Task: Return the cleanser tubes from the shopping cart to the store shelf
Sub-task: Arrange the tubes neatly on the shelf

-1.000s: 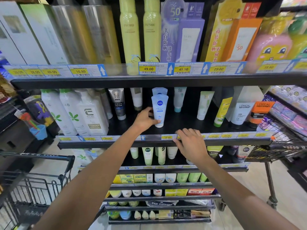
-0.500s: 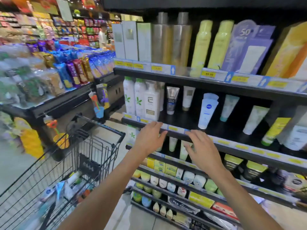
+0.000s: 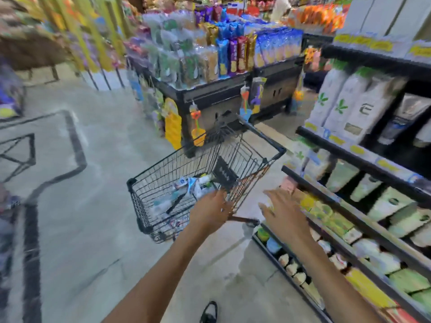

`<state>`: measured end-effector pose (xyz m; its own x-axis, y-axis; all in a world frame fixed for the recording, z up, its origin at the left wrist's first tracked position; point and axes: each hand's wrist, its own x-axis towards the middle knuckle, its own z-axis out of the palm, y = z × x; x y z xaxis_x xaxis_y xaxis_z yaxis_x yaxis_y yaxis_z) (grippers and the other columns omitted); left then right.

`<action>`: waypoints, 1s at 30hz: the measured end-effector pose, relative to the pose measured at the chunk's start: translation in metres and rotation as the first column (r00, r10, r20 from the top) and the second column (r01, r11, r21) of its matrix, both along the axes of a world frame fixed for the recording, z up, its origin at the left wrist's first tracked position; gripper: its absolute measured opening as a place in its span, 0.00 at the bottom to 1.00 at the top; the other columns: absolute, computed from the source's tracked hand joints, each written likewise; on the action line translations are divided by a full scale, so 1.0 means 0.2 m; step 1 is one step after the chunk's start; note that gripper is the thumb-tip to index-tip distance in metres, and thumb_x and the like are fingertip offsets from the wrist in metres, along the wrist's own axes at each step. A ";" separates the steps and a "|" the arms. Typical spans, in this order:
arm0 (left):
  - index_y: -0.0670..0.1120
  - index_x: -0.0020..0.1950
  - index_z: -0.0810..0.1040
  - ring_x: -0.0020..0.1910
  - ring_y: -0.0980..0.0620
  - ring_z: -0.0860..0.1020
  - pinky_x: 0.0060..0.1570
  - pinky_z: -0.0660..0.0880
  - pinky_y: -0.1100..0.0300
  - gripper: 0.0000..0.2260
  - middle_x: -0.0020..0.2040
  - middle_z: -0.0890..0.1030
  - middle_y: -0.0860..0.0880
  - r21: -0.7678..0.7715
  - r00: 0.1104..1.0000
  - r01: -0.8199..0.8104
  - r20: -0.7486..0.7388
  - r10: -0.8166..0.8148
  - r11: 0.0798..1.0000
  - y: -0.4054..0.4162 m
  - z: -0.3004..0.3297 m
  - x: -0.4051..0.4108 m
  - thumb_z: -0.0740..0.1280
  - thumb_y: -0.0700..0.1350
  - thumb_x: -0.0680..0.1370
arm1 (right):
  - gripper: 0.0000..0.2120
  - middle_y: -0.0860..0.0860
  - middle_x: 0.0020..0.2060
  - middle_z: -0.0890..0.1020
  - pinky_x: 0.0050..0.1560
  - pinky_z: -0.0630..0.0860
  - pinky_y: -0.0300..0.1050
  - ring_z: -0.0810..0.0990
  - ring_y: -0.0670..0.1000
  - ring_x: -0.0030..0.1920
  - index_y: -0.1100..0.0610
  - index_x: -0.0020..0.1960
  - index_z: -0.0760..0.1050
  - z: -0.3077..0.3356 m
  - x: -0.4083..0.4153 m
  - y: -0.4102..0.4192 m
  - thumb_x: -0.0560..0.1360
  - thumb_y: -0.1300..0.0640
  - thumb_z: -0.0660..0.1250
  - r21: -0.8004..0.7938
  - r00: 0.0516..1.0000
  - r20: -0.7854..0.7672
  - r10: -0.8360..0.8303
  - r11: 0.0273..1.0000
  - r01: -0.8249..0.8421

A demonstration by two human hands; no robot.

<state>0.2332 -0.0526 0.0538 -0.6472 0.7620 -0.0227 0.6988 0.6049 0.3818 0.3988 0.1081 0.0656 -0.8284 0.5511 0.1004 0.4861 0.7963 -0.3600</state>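
Hands out in front, both bare and both carrying nothing. Left hand (image 3: pixel 211 213) reaches forward over the near rim of the shopping cart (image 3: pixel 144 190), palm down, fingers fairly straight and spread a little, its fingertips at the wire edge; blur keeps me from saying whether they touch it. Left forearm runs up from the bottom of the view, angled toward the cart. Right hand (image 3: pixel 283 212) hovers beside it, well apart from the left, palm down as well, fingers extended and slightly fanned, pointing toward the front edge of the store shelf (image 3: pixel 354 213). Right forearm comes in from the lower right corner.

Just ahead of the left hand, down in the cart's basket, lie the cleanser tubes (image 3: pixel 186 190), a loose pile of pale and blue packages on the wire floor; the picture is too smeared to count them. A dark placard (image 3: pixel 225 173) hangs on the cart's inner wall beyond the left fingertips. To the right of the right hand the shelf carries rows of blurred pale tubes and boxes, with tall white bottles (image 3: pixel 340 103) on a higher level. Beyond the cart stands a black display bin (image 3: pixel 210 94) stacked with bright snack packs. Below the arms, a dark shoe (image 3: pixel 208 313) on the grey floor (image 3: pixel 93 229).
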 end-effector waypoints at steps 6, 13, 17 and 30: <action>0.47 0.73 0.71 0.64 0.42 0.77 0.63 0.77 0.46 0.22 0.68 0.77 0.43 -0.053 0.989 -0.127 0.070 0.130 0.991 -0.26 -0.15 -0.33 0.56 0.58 0.84 | 0.25 0.51 0.75 0.71 0.73 0.64 0.48 0.66 0.53 0.76 0.52 0.78 0.67 -0.12 -0.48 -0.17 0.85 0.43 0.59 -0.058 0.991 0.099 0.089 0.995 -0.084; 0.45 0.74 0.71 0.66 0.42 0.76 0.63 0.75 0.45 0.22 0.70 0.76 0.43 -0.121 0.963 -0.190 0.170 0.209 0.974 -0.34 -0.33 -0.82 0.58 0.57 0.85 | 0.24 0.52 0.71 0.73 0.67 0.70 0.49 0.69 0.53 0.72 0.53 0.77 0.67 -0.27 -1.07 -0.20 0.84 0.44 0.59 -0.114 0.967 0.208 0.147 0.985 -0.125; 0.45 0.78 0.67 0.70 0.43 0.74 0.67 0.72 0.43 0.25 0.73 0.73 0.43 -0.185 0.953 -0.175 0.214 0.213 0.967 -0.30 -0.42 -1.08 0.57 0.58 0.85 | 0.24 0.52 0.70 0.75 0.65 0.72 0.50 0.72 0.53 0.69 0.54 0.76 0.69 -0.35 -1.34 -0.16 0.84 0.45 0.61 -0.133 0.955 0.242 0.170 0.981 -0.141; 0.42 0.68 0.72 0.61 0.38 0.77 0.56 0.77 0.45 0.21 0.62 0.77 0.40 -0.373 0.858 -0.159 0.406 0.315 0.914 0.36 -1.02 -1.72 0.58 0.56 0.84 | 0.21 0.54 0.64 0.78 0.60 0.77 0.53 0.76 0.56 0.65 0.54 0.72 0.72 -0.96 -2.22 0.44 0.82 0.47 0.64 -0.236 0.847 0.438 0.302 0.947 -0.216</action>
<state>-0.1103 0.0193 -0.1508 -0.6653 0.4871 -0.5658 0.3170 0.8704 0.3766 -0.0453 0.1966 -0.1268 -0.8694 0.2823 -0.4056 0.4144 0.8635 -0.2874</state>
